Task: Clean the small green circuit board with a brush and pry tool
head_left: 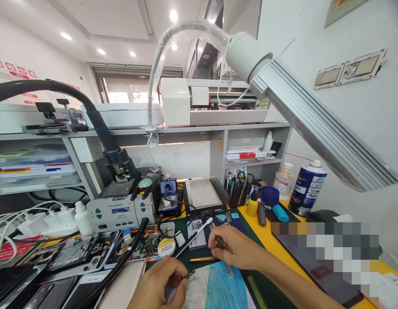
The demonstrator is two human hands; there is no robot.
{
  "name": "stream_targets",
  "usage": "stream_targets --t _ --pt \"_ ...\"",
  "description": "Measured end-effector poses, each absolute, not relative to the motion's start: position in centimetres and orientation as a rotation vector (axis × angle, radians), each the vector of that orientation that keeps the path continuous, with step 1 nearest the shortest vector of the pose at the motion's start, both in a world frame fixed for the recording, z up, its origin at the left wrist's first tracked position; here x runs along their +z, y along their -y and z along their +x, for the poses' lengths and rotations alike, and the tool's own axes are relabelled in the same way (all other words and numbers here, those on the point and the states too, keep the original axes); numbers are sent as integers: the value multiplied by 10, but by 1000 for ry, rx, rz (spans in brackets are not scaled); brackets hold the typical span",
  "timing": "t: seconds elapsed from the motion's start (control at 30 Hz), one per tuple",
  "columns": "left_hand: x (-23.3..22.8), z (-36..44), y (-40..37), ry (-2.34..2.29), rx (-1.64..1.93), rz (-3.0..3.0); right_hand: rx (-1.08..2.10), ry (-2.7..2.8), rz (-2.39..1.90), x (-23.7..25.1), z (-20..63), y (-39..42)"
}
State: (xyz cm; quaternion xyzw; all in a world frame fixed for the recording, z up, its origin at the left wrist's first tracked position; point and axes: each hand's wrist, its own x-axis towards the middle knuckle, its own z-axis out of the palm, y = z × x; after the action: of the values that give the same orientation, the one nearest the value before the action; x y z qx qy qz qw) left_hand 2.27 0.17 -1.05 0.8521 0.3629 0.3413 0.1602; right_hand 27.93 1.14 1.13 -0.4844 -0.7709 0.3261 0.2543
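Note:
Near the bottom middle, my left hand [162,281] is closed, thumb and forefinger pinching a small green circuit board piece [191,273]. To its right and a little farther off, my right hand [234,246] is wrapped round a pair of metal tweezers [225,245]. The tweezers' tips are hard to make out. Under both hands lies a blue and white printed sheet [223,285] on a green mat [272,279]. Between the hands rests a brass-coloured, pen-like tool [201,259]. A white-tipped swab [207,222] lies just beyond.
A hot-air station [113,212] and a soldering iron stand [168,193] are behind. A tray of circuit boards [144,242] and several phones [86,285] crowd the left. A hot plate [203,195] stands centrally; a spray can [306,189] is right. A lamp [317,120] hangs overhead.

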Motion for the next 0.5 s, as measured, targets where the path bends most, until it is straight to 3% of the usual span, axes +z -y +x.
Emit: stream_targets --t 0.5 --pt "-21 22 -5 -864 915 2349 1195 2069 -1386 -8 290 -32"
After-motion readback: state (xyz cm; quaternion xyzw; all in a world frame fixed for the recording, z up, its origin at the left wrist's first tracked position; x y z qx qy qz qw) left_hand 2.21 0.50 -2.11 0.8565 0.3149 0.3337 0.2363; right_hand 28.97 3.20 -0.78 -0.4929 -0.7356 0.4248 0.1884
